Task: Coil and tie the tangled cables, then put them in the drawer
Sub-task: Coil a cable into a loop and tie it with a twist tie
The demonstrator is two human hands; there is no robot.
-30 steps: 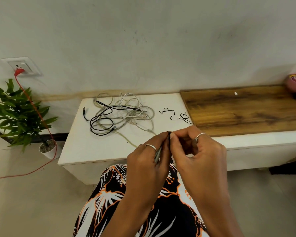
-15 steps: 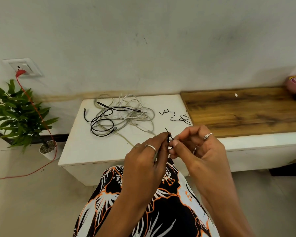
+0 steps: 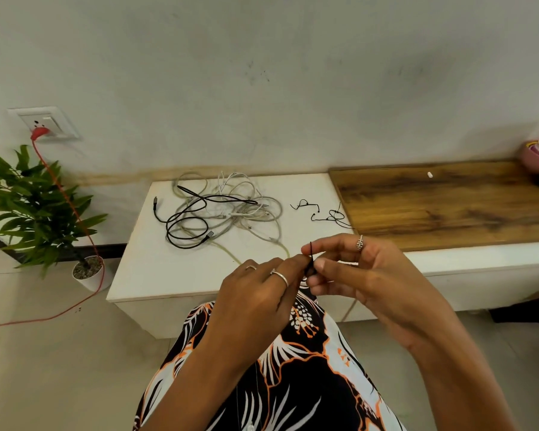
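Both your left hand (image 3: 259,293) and right hand (image 3: 360,275) pinch the thin black tie (image 3: 311,255) above your lap; keep it taut, while the tangled cables (image 3: 221,213) wait on the white bench (image 3: 156,275).

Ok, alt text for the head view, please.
Both hands, left hand and right hand, pinch a thin black tie above the person's lap. Beyond them, tangled cables and loose black ties lie on a white table.
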